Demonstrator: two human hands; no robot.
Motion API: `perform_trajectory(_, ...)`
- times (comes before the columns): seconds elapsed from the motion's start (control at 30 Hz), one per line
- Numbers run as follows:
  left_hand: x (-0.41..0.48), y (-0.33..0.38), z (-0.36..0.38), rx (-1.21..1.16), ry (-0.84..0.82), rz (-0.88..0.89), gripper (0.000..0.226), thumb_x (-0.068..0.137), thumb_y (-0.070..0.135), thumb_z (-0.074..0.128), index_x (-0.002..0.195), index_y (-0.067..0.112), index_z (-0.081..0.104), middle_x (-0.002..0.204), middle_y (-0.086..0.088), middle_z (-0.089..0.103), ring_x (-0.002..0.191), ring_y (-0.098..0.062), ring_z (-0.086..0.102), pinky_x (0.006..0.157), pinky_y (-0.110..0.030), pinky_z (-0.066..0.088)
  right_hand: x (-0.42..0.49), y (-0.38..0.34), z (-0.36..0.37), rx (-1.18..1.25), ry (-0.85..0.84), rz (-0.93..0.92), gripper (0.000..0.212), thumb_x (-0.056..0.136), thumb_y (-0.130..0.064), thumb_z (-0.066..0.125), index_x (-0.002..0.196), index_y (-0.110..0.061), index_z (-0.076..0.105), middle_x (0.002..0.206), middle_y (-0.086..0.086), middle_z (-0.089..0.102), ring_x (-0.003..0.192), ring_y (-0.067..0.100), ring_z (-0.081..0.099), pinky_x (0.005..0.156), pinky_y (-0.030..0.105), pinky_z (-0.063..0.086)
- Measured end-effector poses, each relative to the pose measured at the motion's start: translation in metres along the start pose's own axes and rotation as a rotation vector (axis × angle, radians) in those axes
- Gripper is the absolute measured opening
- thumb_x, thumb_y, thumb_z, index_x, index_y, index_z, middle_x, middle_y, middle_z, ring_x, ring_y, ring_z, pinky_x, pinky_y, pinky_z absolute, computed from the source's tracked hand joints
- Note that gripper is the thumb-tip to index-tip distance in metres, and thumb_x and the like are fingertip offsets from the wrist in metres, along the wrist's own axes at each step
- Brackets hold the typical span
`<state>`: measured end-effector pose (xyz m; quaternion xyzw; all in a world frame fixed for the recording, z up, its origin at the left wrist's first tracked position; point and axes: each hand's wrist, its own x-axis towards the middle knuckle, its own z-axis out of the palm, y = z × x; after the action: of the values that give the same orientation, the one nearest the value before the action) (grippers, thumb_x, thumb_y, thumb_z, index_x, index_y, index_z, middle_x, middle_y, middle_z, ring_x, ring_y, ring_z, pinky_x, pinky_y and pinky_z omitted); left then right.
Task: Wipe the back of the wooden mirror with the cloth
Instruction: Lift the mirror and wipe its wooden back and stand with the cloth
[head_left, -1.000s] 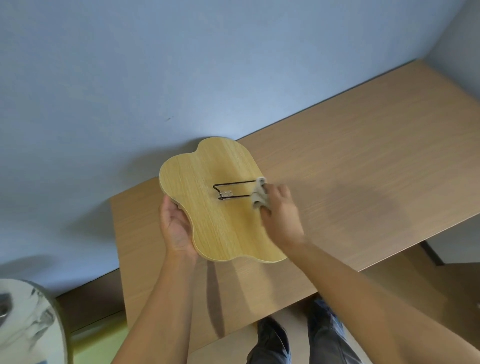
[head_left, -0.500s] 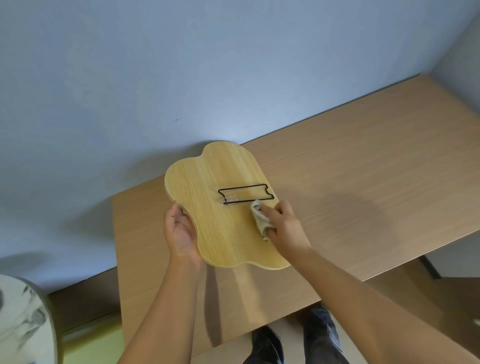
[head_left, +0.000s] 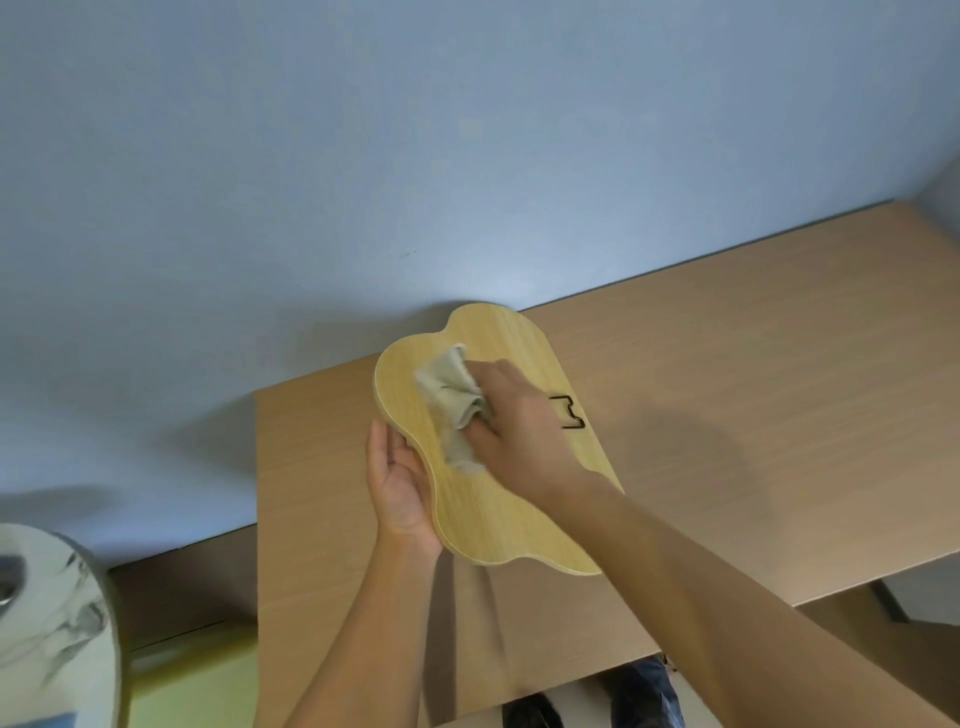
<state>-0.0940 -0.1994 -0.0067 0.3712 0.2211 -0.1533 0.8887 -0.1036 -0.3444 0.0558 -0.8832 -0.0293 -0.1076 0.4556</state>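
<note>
The wooden mirror (head_left: 498, 514) is a wavy-edged light board held back side up, tilted above the table. My left hand (head_left: 400, 483) grips its left edge from below, thumb on the rim. My right hand (head_left: 524, 431) presses a crumpled beige cloth (head_left: 454, 400) onto the upper left part of the back. A black wire stand (head_left: 569, 413) on the back shows only at its right end; my right hand hides the remainder.
A light wooden table (head_left: 727, 415) stands against the blue wall (head_left: 415, 156). A round marbled white top (head_left: 47, 623) sits at the lower left. My legs and shoes show below the table's front edge.
My right hand has swept the cloth from below the wire stand up and left across the back, now covering most of the stand. The cloth has spread out. My left hand keeps its grip.
</note>
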Motion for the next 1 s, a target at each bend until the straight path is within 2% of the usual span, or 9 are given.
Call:
perform_trajectory(0.17,0.001,0.003,-0.001,0.040,0.007,0.000,0.078,0.086,0.084,0.053,0.143,0.032,0.066,0.141,-0.005,0.070,0.128,-0.028,0.068,0.103,-0.048,0.054,0.020,-0.011,0.053,-0.396,-0.122,0.052,0.025,0.093,-0.010,0.060,0.117,-0.010,0.054,0.102,0.009,0.056,0.069,0.029,0.060,0.052,0.036,0.038)
perform_trajectory(0.37,0.001,0.005,-0.006,0.166,-0.027,0.033,0.089,0.074,0.089,0.060,0.143,0.033,0.065,0.145,-0.007,0.068,0.132,-0.030,0.065,0.097,-0.044,0.058,0.053,0.024,0.064,-0.492,-0.091,0.196,0.028,0.090,-0.003,0.060,0.115,-0.008,0.048,0.108,0.012,0.056,0.057,0.025,0.046,0.050,0.035,0.037)
perform_trajectory(0.5,0.003,0.006,-0.010,0.199,-0.013,0.040,0.094,0.069,0.090,0.063,0.142,0.031,0.066,0.146,-0.007,0.067,0.133,-0.030,0.064,0.105,-0.050,0.052,0.084,0.051,0.058,-0.335,-0.082,0.440,0.044,0.095,-0.006,0.057,0.136,-0.010,0.042,0.125,0.011,0.052,0.075,0.032,0.062,0.056,0.038,0.045)
perform_trajectory(0.57,0.005,0.006,-0.013,0.194,-0.013,0.042,0.092,0.070,0.090,0.063,0.142,0.032,0.066,0.147,-0.006,0.067,0.133,-0.029,0.064,0.107,-0.051,0.049,0.096,0.072,0.046,-0.096,-0.031,0.603,0.032,0.093,-0.001,0.052,0.122,-0.013,0.052,0.117,0.012,0.056,0.082,0.032,0.065,0.068,0.046,0.056)
perform_trajectory(0.6,0.006,0.007,-0.014,0.190,-0.011,0.038,0.090,0.071,0.089,0.064,0.141,0.032,0.067,0.146,-0.005,0.067,0.132,-0.028,0.065,0.104,-0.049,0.051,0.099,0.085,0.038,-0.020,0.013,0.674,0.026,0.092,0.000,0.051,0.113,-0.014,0.055,0.109,0.011,0.059,0.083,0.031,0.065,0.074,0.048,0.057)
perform_trajectory(0.7,0.007,0.006,-0.016,0.152,-0.014,-0.002,0.080,0.073,0.080,0.074,0.136,0.030,0.071,0.141,-0.005,0.071,0.125,-0.025,0.070,0.089,-0.040,0.062,0.100,0.111,0.014,-0.123,0.091,0.843,0.042,0.095,-0.012,0.057,0.136,-0.009,0.047,0.127,0.014,0.061,0.108,0.039,0.065,0.090,0.048,0.054)
perform_trajectory(0.8,0.010,0.005,-0.020,0.119,-0.054,-0.036,0.067,0.078,0.050,0.085,0.139,0.026,0.069,0.134,-0.005,0.074,0.117,-0.027,0.074,0.084,-0.042,0.062,0.100,0.098,0.009,-0.139,0.144,0.640,0.040,0.096,-0.017,0.050,0.135,-0.017,0.048,0.124,0.011,0.064,0.105,0.038,0.066,0.084,0.047,0.055)
perform_trajectory(0.9,0.015,0.006,-0.026,0.205,-0.118,-0.019,0.077,0.070,0.014,0.082,0.143,0.030,0.062,0.130,-0.006,0.073,0.113,-0.030,0.073,0.086,-0.046,0.061,0.098,0.048,0.029,0.138,-0.018,0.280,0.023,0.085,-0.018,0.043,0.100,-0.032,0.054,0.082,-0.012,0.070,0.074,0.011,0.070,0.057,0.034,0.057)
perform_trajectory(1.0,0.019,0.004,-0.029,0.249,-0.176,0.010,0.089,0.065,-0.007,0.074,0.145,0.030,0.059,0.127,-0.009,0.074,0.111,-0.034,0.073,0.085,-0.045,0.062,0.098,0.011,0.067,0.108,-0.226,0.029,0.013,0.092,-0.006,0.048,0.099,-0.017,0.052,0.087,0.006,0.061,0.071,0.021,0.064,0.056,0.044,0.054)
